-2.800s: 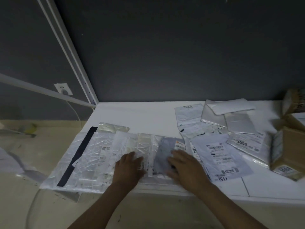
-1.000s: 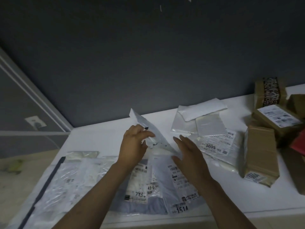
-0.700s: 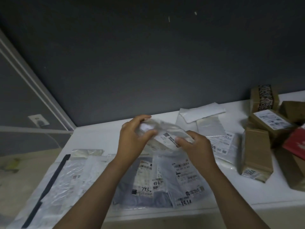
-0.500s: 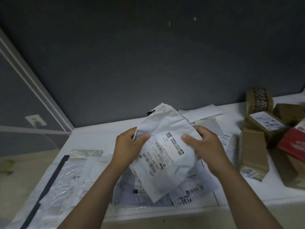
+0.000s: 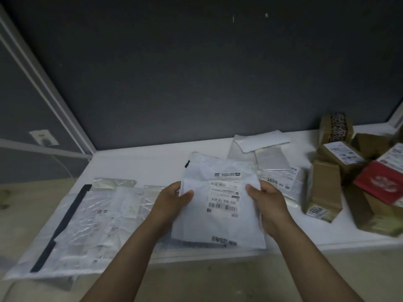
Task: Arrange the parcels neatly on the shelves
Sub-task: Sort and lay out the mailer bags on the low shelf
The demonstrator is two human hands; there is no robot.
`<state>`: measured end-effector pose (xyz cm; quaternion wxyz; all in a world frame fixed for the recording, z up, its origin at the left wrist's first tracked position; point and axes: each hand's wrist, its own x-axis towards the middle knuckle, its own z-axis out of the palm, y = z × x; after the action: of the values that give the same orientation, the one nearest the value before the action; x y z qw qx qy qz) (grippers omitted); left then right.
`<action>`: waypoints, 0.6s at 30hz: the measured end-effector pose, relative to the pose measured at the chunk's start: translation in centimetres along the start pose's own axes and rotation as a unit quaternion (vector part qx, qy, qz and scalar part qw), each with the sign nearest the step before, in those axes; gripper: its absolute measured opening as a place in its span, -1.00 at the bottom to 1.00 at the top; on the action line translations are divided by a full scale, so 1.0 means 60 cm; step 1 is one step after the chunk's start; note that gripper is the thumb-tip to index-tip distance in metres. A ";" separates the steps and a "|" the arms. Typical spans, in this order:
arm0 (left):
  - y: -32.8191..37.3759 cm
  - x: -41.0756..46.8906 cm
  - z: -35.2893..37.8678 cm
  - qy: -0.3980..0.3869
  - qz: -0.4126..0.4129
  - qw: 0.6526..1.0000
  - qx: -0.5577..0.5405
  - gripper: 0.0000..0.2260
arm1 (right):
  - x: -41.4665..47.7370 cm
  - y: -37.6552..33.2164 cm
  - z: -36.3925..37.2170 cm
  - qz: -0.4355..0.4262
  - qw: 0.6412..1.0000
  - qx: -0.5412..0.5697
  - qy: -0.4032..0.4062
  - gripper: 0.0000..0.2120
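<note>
Mailer (image 5: pixel 220 205): turned square-on since the earlier frame.
Hands: left hand (image 5: pixel 172 201) and right hand (image 5: pixel 269 199) clamped on its edges.
Shelf (image 5: pixel 139 162): white, backed by dark wall (image 5: pixel 196 73).

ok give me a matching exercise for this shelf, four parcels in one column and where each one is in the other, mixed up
Parcels:
1. white mailer
2. parcel marked 3005
3. red box
4. bag with black strip

Places:
A. flat at the left end of the shelf
B. among the brown boxes at the right
C. gripped by left hand and right hand
D. flat on the shelf, beyond the right hand

Pairs: 1-C, 2-D, 3-B, 4-A
</note>
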<state>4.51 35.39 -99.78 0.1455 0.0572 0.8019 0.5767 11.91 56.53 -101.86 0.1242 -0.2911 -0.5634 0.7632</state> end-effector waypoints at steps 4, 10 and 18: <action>-0.026 -0.015 0.015 -0.040 0.026 0.999 0.002 -0.74 | -0.001 0.009 -0.023 -0.089 0.985 -0.142 0.038 -0.82; -0.024 -0.008 0.046 -0.033 0.008 0.987 -0.155 -0.71 | -0.007 0.004 -0.041 -0.078 0.985 -0.151 -0.013 -0.82; -0.020 0.000 -0.014 0.063 0.090 0.990 0.088 -0.95 | -0.005 0.007 -0.002 -0.147 0.955 -0.259 0.001 -0.49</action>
<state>4.34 34.26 -100.68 0.0365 0.1059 0.8488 0.5168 12.26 56.35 -102.19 0.1555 -0.2279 -0.7779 0.5646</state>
